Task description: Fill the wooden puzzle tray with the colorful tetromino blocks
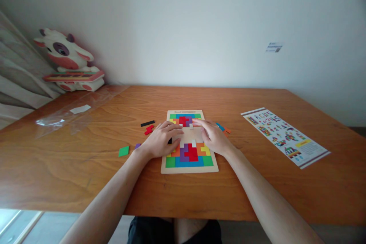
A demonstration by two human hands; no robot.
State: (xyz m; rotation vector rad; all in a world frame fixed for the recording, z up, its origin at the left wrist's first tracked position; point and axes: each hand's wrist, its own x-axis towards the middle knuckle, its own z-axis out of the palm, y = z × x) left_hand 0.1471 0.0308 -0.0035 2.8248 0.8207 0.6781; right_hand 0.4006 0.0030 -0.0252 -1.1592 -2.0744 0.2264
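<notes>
A wooden puzzle board (190, 170) lies flat on the table, its top and bottom filled with coloured block pieces and its middle mostly bare wood. My left hand (161, 139) rests over the board's left side, fingers stretched out. Beneath it, a black piece (169, 141) shows between thumb and fingers; whether they grip it I cannot tell. My right hand (214, 136) lies over the right side, index finger stretched toward a white piece (191, 126) by the upper purple piece. Another white piece (194, 143) sits beside the red piece (192, 153) in the lower group.
Left of the board lie a black bar (147, 123), a red piece (149, 129), a green square (124, 151) and a purple piece (137, 146). Blue (220, 126) and orange (227, 130) pieces lie right. A printed sheet (286, 137), plastic bag (65, 120) and cow keyboard toy (73, 61) are farther out.
</notes>
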